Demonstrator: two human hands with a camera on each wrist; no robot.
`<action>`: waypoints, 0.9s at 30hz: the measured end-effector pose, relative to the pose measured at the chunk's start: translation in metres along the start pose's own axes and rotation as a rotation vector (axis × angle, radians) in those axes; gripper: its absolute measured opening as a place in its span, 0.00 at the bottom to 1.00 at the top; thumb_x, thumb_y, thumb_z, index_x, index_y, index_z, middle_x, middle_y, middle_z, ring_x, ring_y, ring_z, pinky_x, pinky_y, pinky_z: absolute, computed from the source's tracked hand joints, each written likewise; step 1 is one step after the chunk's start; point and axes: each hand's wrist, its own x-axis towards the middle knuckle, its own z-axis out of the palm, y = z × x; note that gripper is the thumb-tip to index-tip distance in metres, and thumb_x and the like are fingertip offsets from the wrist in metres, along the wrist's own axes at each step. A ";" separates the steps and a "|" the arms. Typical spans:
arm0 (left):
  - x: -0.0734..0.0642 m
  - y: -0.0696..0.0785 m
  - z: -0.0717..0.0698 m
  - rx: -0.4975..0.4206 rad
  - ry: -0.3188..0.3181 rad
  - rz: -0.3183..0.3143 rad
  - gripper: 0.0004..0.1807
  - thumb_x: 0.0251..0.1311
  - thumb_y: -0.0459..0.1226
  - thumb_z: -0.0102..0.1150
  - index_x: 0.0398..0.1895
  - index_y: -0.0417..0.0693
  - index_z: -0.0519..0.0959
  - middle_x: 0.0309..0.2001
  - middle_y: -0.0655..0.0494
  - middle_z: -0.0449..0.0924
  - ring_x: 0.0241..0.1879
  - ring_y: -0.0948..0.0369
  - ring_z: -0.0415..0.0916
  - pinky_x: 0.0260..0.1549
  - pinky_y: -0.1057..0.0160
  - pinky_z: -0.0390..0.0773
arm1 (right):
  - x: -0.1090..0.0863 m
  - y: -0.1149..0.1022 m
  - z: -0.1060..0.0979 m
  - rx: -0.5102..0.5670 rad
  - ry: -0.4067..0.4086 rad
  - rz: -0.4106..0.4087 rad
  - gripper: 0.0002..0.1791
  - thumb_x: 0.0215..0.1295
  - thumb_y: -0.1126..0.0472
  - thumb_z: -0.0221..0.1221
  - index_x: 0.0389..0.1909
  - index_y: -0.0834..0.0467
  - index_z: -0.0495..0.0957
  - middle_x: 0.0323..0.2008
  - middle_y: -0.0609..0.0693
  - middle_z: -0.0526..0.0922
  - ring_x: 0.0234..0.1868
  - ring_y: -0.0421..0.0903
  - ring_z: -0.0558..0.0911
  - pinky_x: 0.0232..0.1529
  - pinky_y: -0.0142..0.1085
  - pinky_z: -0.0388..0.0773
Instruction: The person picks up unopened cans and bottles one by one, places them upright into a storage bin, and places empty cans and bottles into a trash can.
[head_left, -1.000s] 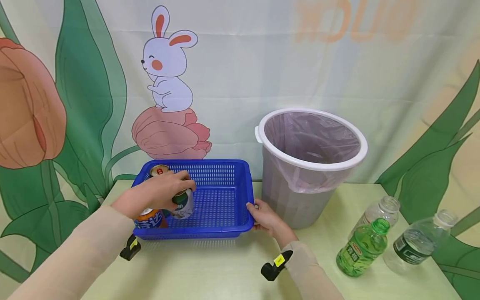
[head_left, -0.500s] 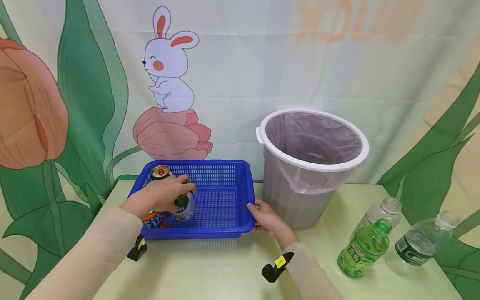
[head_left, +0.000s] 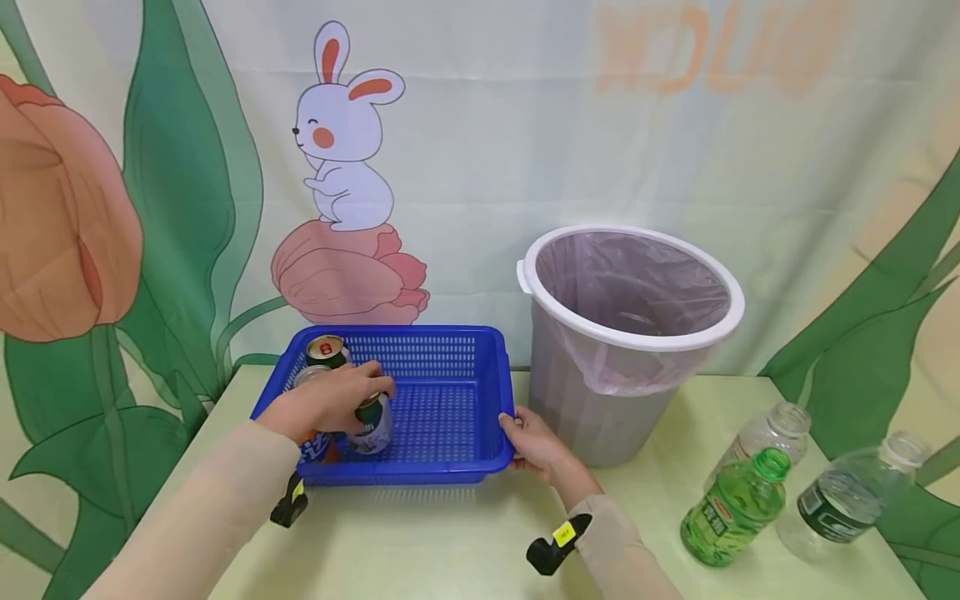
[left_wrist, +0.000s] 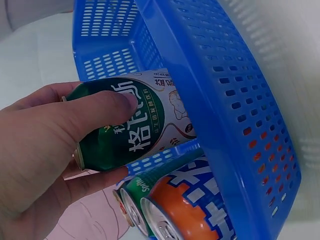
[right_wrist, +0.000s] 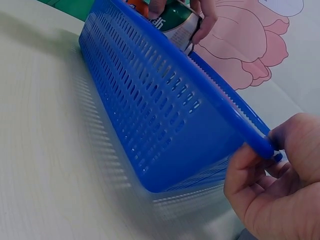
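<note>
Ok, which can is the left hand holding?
The green-and-white can, gripped from above and rightmost in the basket; the orange can, Sprite can and rear gold-topped can sit left of it.

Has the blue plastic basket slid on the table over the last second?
No. In the head view, the blue plastic basket shows no visible slide either way against the gray trash bin.

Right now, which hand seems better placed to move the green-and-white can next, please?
Probably the left hand: it grips the green-and-white can; the right hand holds the blue basket's rim.
</note>
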 end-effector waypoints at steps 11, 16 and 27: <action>0.017 -0.006 0.002 -0.030 -0.055 -0.092 0.27 0.45 0.34 0.70 0.51 0.56 0.73 0.49 0.49 0.70 0.44 0.52 0.73 0.40 0.52 0.80 | 0.001 0.000 -0.001 -0.003 0.002 -0.009 0.19 0.71 0.58 0.43 0.54 0.69 0.61 0.25 0.50 0.76 0.19 0.40 0.73 0.20 0.32 0.69; 0.024 -0.007 0.006 -0.038 -0.078 -0.113 0.27 0.45 0.33 0.69 0.51 0.56 0.73 0.51 0.49 0.69 0.46 0.52 0.72 0.41 0.51 0.80 | 0.000 0.001 0.001 0.005 -0.001 -0.009 0.19 0.71 0.57 0.44 0.53 0.68 0.61 0.26 0.50 0.76 0.20 0.40 0.73 0.21 0.32 0.69; 0.033 -0.011 0.015 -0.043 -0.074 -0.142 0.27 0.44 0.33 0.70 0.50 0.56 0.73 0.49 0.49 0.70 0.46 0.52 0.71 0.43 0.51 0.79 | 0.002 0.002 0.000 0.026 -0.009 -0.005 0.18 0.71 0.58 0.42 0.52 0.69 0.61 0.25 0.50 0.76 0.19 0.39 0.74 0.20 0.31 0.70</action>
